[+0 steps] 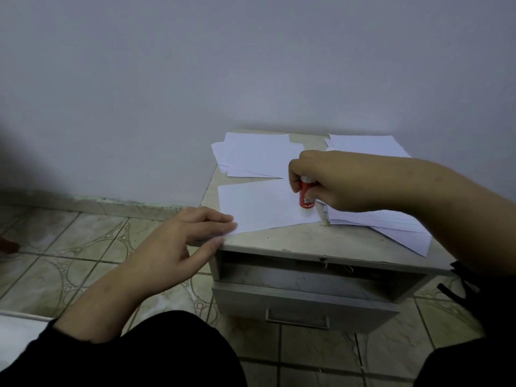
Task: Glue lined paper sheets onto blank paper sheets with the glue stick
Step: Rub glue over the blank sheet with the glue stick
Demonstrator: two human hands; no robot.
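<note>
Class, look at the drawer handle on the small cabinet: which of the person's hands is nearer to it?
Left. The left hand rests at the cabinet's front corner above the drawer handle; the right hand is farther back.

Glue stick (306, 196) red with a white cap end; paper sheets (258, 208) plain white. Small cabinet (304, 296) grey-beige, floor tiles (83, 247) beige with curved line pattern, sleeves (167, 356) black.

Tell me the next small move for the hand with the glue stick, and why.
Probably draw the glue stick leftward across the sheet. The right hand grips it upright at the sheet's right edge, and the left hand pins the near-left corner, leaving the middle bare.
</note>
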